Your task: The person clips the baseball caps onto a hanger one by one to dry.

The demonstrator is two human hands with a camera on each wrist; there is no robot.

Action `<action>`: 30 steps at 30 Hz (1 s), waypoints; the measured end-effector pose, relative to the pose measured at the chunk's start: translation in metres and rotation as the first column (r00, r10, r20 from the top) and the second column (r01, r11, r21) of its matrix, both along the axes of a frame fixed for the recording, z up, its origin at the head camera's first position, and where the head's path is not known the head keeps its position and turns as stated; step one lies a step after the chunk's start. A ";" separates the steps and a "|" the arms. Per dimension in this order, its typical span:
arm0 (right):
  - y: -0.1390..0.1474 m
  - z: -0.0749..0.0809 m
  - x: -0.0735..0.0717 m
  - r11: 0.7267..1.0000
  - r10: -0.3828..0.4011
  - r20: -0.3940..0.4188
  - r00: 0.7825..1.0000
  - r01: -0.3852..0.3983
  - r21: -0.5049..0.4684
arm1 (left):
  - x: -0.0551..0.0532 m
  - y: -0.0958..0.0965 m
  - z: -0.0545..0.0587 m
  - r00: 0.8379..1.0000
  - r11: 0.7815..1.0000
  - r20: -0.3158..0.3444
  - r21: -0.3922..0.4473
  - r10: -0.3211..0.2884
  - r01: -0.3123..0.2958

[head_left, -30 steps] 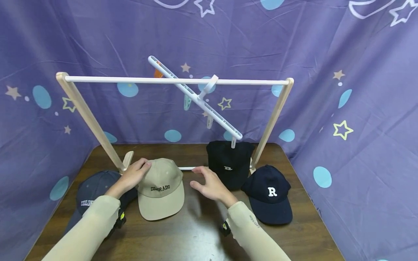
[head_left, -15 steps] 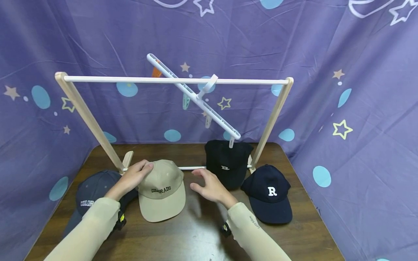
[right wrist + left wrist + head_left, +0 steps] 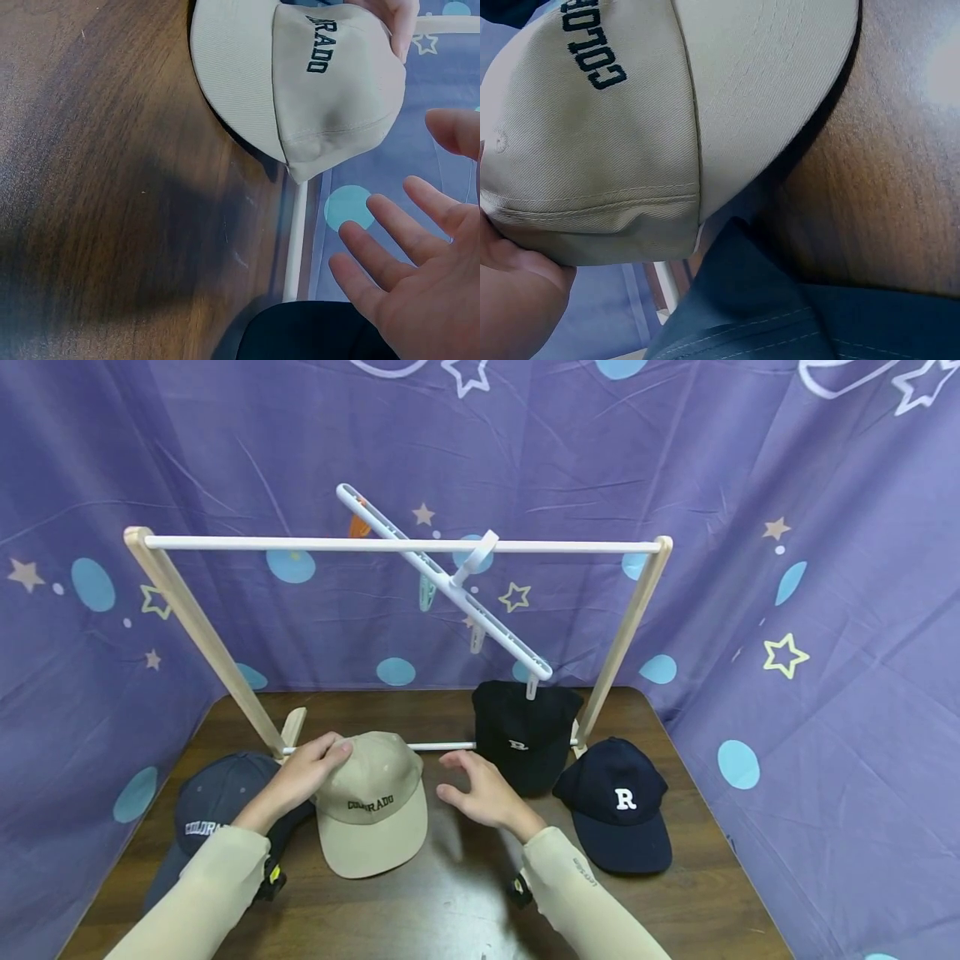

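Observation:
My left hand (image 3: 303, 772) grips the beige cap (image 3: 382, 827) by the left side of its crown, and some of the fingers are hidden behind it. COLORADO is stitched on the cap's front, and its brim points toward me. In the left wrist view the thumb side of the hand (image 3: 521, 300) lies against the cap's lower back edge. To the right of the cap, apart from it, is my right hand (image 3: 483, 789), holding nothing. The right wrist view shows that hand's fingers (image 3: 375, 247) spread and loosely extended.
A dark blue-grey cap (image 3: 232, 781) lies under the left forearm. At the right are a black cap (image 3: 525, 718) and a navy R cap (image 3: 615, 777). Behind, a rack (image 3: 300, 543) carries a white hanger (image 3: 495, 627) with several clips, slanting above the table (image 3: 420, 918).
The beige cap has shifted slightly toward me in my left hand, its brim a little lower in the head view. My right hand has hardly moved.

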State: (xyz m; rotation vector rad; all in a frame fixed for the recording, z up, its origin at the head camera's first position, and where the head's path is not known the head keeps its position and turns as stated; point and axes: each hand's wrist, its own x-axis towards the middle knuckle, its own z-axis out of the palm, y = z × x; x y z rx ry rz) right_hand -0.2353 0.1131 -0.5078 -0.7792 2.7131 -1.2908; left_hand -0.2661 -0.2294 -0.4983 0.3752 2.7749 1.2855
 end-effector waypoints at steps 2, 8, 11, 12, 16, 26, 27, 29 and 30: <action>-0.001 0.000 0.000 1.000 -0.001 -0.007 1.000 0.001 0.000 | 0.002 0.001 0.002 1.000 1.000 -0.002 0.001 -0.004 0.004; -0.004 0.005 -0.001 1.000 -0.003 -0.024 1.000 0.003 0.010 | 0.006 0.006 0.010 0.999 0.999 -0.026 0.010 -0.033 0.033; -0.007 0.009 -0.001 1.000 0.001 -0.041 0.999 0.000 0.008 | 0.009 0.010 0.015 0.997 0.998 -0.055 0.009 -0.056 0.057; -0.008 0.011 -0.001 1.000 0.001 -0.045 0.999 -0.001 0.005 | 0.010 0.011 0.016 0.995 0.998 -0.068 0.006 -0.066 0.067; -0.012 0.018 0.000 1.000 0.004 -0.060 0.998 -0.004 -0.010 | 0.014 0.016 0.023 0.985 0.994 -0.132 -0.022 -0.114 0.112; -0.021 0.034 0.002 0.998 -0.016 -0.074 0.997 0.011 -0.060 | 0.024 0.026 0.036 0.952 0.982 -0.246 -0.089 -0.185 0.168; -0.022 0.036 0.002 0.998 -0.016 -0.064 0.998 0.012 -0.061 | 0.025 0.027 0.037 0.950 0.981 -0.248 -0.089 -0.191 0.174; -0.025 0.039 0.003 0.999 -0.014 -0.064 0.998 0.010 -0.053 | 0.026 0.029 0.039 0.947 0.979 -0.249 -0.093 -0.201 0.184; -0.026 0.040 0.003 0.999 -0.012 -0.065 0.998 0.009 -0.048 | 0.026 0.030 0.040 0.946 0.978 -0.249 -0.092 -0.205 0.188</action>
